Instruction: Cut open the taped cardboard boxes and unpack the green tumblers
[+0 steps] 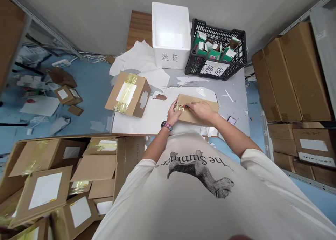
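Observation:
A flat brown cardboard box lies on the white-covered table close to my body. My left hand, with a watch and a patterned band at the wrist, grips the box's left end. Closed round a small red and black tool, my right hand rests over the top of the box. The tool's tip points left, at the taped end. To the left on the table stands a larger taped box with a white label.
At the table's back are a white foam box and a black crate holding small green and white boxes. A big carton of packages stands at lower left. Shelved boxes line the right. A phone lies right of my arm.

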Action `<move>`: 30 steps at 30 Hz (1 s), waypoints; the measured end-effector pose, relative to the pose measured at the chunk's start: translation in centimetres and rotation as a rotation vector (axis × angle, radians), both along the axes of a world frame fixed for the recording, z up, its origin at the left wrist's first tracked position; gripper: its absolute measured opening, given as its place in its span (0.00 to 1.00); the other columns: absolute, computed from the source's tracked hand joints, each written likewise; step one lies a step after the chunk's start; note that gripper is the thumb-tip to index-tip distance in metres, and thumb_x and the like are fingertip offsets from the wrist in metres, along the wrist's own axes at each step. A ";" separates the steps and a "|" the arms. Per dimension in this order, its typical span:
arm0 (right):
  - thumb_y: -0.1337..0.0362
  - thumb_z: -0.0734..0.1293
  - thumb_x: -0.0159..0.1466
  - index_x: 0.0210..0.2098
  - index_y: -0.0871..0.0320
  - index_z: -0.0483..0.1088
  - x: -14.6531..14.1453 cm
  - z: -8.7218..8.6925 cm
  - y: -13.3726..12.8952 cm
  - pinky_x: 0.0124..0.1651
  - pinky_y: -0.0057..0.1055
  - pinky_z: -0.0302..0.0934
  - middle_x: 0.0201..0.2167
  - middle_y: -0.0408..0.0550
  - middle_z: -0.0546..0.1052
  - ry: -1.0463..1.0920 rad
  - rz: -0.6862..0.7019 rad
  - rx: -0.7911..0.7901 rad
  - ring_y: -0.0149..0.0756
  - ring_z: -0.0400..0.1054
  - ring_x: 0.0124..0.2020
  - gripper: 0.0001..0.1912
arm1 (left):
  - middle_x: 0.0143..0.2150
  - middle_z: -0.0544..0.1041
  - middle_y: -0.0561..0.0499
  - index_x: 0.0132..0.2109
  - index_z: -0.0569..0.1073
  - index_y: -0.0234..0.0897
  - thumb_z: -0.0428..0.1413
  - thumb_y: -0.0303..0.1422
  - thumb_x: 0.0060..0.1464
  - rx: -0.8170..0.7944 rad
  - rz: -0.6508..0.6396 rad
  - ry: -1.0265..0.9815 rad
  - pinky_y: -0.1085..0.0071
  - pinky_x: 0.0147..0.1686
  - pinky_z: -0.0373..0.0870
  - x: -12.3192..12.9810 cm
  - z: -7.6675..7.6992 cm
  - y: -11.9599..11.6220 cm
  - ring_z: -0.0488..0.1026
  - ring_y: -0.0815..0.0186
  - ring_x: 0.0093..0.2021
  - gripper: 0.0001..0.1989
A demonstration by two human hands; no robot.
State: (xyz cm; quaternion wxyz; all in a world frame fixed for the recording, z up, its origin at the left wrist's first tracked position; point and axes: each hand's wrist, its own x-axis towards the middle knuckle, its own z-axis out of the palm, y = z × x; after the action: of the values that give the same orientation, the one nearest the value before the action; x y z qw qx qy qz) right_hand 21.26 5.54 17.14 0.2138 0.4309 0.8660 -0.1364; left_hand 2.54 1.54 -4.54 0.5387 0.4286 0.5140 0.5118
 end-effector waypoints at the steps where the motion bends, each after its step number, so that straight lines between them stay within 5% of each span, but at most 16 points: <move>1: 0.68 0.54 0.86 0.68 0.59 0.75 -0.1 0.1 0.1 0.54 0.39 0.63 0.58 0.63 0.87 -0.008 0.013 0.001 0.51 0.83 0.53 0.22 | 0.82 0.74 0.34 0.84 0.68 0.36 0.72 0.41 0.61 -0.004 0.005 -0.004 0.48 0.81 0.73 0.0 0.1 0.0 0.75 0.43 0.79 0.49; 12: 0.73 0.59 0.81 0.69 0.60 0.75 3.6 -1.0 0.0 0.52 0.39 0.65 0.55 0.64 0.88 -0.100 0.063 0.001 0.52 0.85 0.53 0.22 | 0.82 0.75 0.36 0.84 0.71 0.37 0.72 0.40 0.62 -0.049 0.036 0.012 0.50 0.79 0.75 0.0 0.5 -0.3 0.77 0.44 0.78 0.46; 17: 0.73 0.62 0.79 0.67 0.61 0.78 5.4 -0.1 -0.5 0.52 0.40 0.67 0.54 0.67 0.88 -0.197 0.012 -0.004 0.55 0.85 0.54 0.21 | 0.84 0.73 0.39 0.84 0.71 0.42 0.72 0.38 0.63 -0.067 0.055 0.052 0.47 0.83 0.71 -0.1 0.2 -0.3 0.73 0.45 0.82 0.46; 30: 0.75 0.63 0.76 0.73 0.60 0.74 17.6 3.2 -4.3 0.49 0.40 0.62 0.53 0.66 0.87 -0.366 -0.139 -0.059 0.54 0.85 0.51 0.28 | 0.83 0.74 0.40 0.81 0.76 0.44 0.73 0.43 0.63 -0.103 0.125 0.120 0.48 0.84 0.67 -0.6 0.2 -0.6 0.72 0.45 0.82 0.42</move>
State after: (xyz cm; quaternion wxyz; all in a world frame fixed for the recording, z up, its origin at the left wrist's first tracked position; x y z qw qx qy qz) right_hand 38.84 1.21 20.34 0.3701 0.5009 0.7765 -0.0958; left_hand 1.95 0.96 -4.32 0.4952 0.3973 0.5968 0.4907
